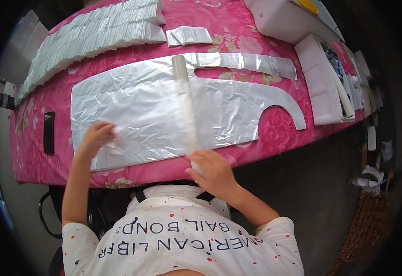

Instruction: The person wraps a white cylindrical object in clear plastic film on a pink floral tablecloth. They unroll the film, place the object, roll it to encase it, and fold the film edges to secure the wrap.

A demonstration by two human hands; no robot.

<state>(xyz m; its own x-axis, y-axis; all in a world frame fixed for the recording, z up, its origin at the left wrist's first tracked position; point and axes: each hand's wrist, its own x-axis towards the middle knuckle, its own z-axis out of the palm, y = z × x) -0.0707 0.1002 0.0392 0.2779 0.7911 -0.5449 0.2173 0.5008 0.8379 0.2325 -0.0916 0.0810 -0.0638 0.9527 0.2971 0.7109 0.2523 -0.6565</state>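
Note:
A silvery-white plastic sheet (pixel 139 103) lies flat across the table, its right end cut into two long straps, like an apron or a vest-style bag. Across it, from far edge to near edge, rests a pale beige tube (pixel 180 69), blurred in its middle. My right hand (pixel 214 172) is closed around the tube's near end at the table's front edge. Over the sheet's near left part is my left hand (pixel 100 138), its fingers bent and smeared by motion; whether they hold the plastic does not show.
Long rows of folded silvery packets (pixel 95 34) fill the far left, with a small flat pile of packets (pixel 189 36) beside them. A black phone (pixel 49 133) lies at the left. White foam boxes (pixel 318 87) stand at the right. A pink flowered cloth (pixel 40 161) covers the table.

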